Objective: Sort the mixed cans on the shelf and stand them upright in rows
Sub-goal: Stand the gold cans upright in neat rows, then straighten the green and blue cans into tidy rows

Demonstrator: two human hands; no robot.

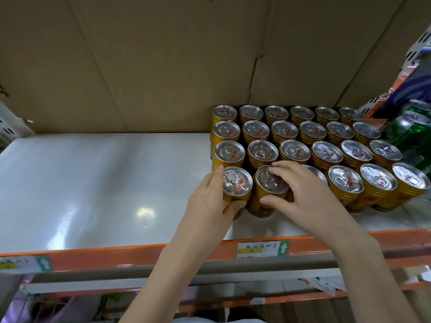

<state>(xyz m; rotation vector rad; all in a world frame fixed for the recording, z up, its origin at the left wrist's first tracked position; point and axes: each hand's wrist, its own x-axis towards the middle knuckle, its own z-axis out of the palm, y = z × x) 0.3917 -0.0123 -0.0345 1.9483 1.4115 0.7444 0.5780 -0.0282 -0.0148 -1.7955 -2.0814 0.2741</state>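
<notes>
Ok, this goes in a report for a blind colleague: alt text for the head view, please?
Two hands adjust the front row of upright yellow cans on a white shelf: the left hand grips the leftmost can, the right hand its neighbour. Green cans stand at right.

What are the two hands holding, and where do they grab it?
The left hand grips the front-left yellow can round its side, just under the rim. The right hand holds the next yellow can, fingers over its top, thumb on its side.

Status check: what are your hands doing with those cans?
Left hand grips front-left can. Right hand on next can. Yellow rows upright. Green cans far right.
</notes>
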